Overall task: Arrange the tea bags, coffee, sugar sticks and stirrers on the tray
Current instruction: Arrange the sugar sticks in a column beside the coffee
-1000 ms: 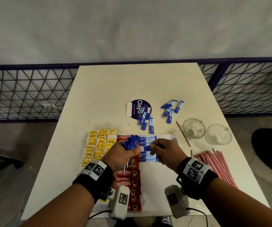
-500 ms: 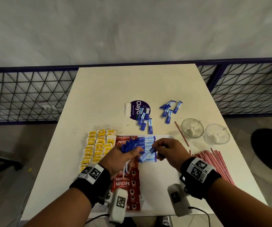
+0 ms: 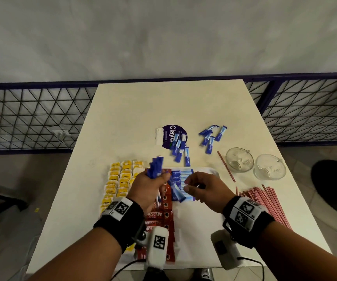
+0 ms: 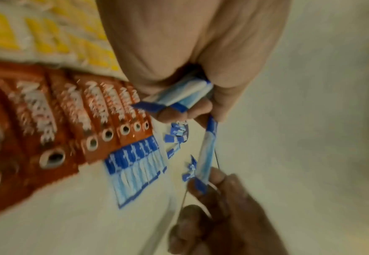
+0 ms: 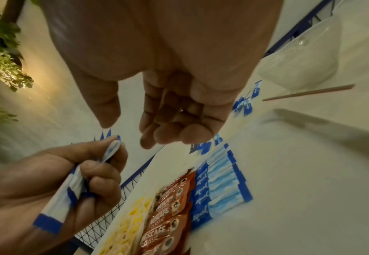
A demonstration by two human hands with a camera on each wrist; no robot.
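Curling tightly, the left hand's (image 3: 149, 187) fingers (image 5: 100, 186) and thumb grip a bundle of sugar sticks (image 3: 155, 167), whose dark blue ends fan upward out of the fist. One stick (image 4: 207, 151) hangs from the same fingers, and its lower end touches a fingertip of the right hand (image 3: 204, 189). In the right wrist view that hand's fingers are loosely curled with the thumb held apart, and nothing is pinched between them.

Both hands hover over the far end of the white tray (image 3: 200, 216). Below them a row of sugar sticks (image 3: 183, 179) lies side by side, pale blue in the middle with dark blue ends, each printed "equal". Touching that row on the left is a column of red coffee sachets (image 3: 163, 216) reading "NESCAFE CLASSIC". Left of those lie yellow-labelled tea bags (image 3: 121, 183) in rows; their print is too small to read.

Farther out on the table (image 3: 163, 106) lie two loose clusters of sugar sticks (image 3: 211, 136), one partly covering a round purple sticker (image 3: 170, 135) that reads "Clayo". Red-and-white stirrers (image 3: 265, 203) lie in a heap right of the tray, near two glass cups (image 3: 238, 159).
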